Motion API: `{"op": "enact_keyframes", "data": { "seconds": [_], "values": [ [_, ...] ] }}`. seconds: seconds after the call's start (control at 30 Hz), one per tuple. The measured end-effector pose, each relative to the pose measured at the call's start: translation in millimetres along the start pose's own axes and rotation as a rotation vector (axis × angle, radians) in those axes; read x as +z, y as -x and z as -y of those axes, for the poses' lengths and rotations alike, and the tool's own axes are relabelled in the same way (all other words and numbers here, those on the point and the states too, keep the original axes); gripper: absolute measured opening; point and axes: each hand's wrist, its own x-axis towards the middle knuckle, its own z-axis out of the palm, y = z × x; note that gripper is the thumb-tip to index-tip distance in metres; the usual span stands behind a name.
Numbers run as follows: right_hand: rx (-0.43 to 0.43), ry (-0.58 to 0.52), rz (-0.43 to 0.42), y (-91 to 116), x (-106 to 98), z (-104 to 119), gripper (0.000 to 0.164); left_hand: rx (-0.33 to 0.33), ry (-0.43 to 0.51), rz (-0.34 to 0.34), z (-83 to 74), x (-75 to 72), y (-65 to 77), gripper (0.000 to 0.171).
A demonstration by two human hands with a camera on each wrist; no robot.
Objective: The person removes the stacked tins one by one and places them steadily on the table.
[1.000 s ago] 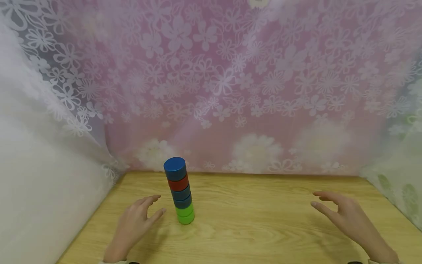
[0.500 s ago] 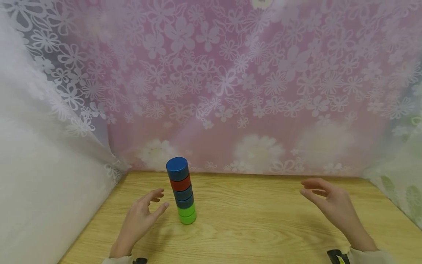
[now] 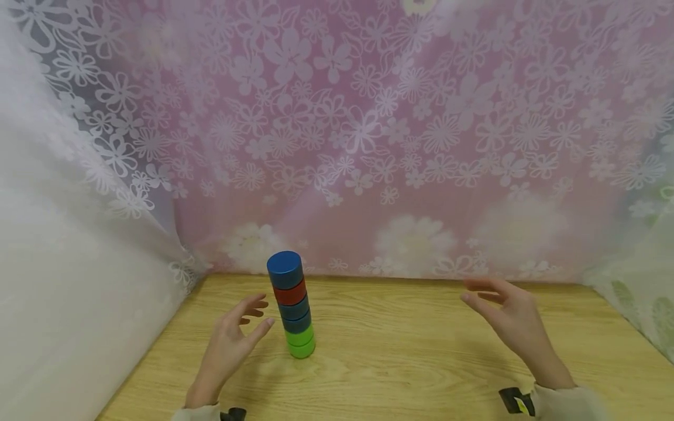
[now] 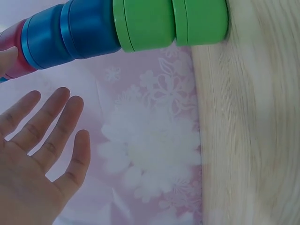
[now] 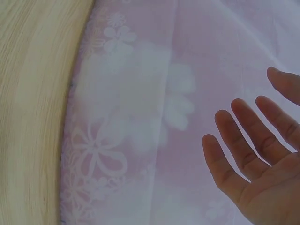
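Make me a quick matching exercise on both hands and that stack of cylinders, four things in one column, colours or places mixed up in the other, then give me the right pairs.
Things
1. Left hand
2. Top cylinder
3. Right hand
4. Bottom cylinder

Colours or places
A. Green, on the wooden tabletop
B. Well to the right of the stack
C. Just left of the stack
D. Blue, above a red cylinder

Right pairs
1-C, 2-D, 3-B, 4-A

Tower of round blocks (image 3: 292, 307) on wooden table (image 3: 400, 351), blue on top, green at bottom. Left hand (image 3: 229, 342) just beside tower; right hand (image 3: 512, 321) well apart. Behind, pink flowered curtain (image 3: 342, 146).
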Motion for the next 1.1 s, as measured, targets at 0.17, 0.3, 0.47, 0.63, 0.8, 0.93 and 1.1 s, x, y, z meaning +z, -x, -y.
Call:
{"op": "enact_keyframes", "data": {
  "seconds": [0.17, 0.3, 0.47, 0.63, 0.8, 0.93, 1.1],
  "values": [
    [-0.007, -0.015, -0.006, -3.9, 3.7, 7.4, 0.025, -0.021, 0.041, 0.003, -2.6, 2.0, -1.9, 0.044],
    [0.001, -0.023, -0.004, -7.5, 6.7, 13.4, 0.025, -0.017, 0.069, -0.009, -4.5, 3.5, -4.2, 0.046],
    [0.016, -0.063, -0.003, -11.8, 11.7, 21.1, 0.025, -0.009, 0.112, -0.027, -9.0, 6.0, -6.9, 0.049],
    [-0.018, -0.124, -0.027, -14.4, 19.6, 25.6, 0.024, -0.009, 0.151, -0.035, -10.0, 8.7, -7.0, 0.051],
    [-0.034, -0.147, -0.05, -18.1, 32.8, 29.7, 0.025, -0.019, 0.159, -0.044, -7.3, 10.9, -7.6, 0.054],
    [-0.048, -0.16, -0.048, -20.9, 42.3, 34.2, 0.028, -0.032, 0.159, -0.047, -5.9, 15.0, -9.8, 0.057],
    [-0.093, -0.197, -0.059, -24.9, 51.8, 42.7, 0.029, -0.033, 0.185, -0.042, -3.6, 19.2, -13.5, 0.058]
  ]
}}
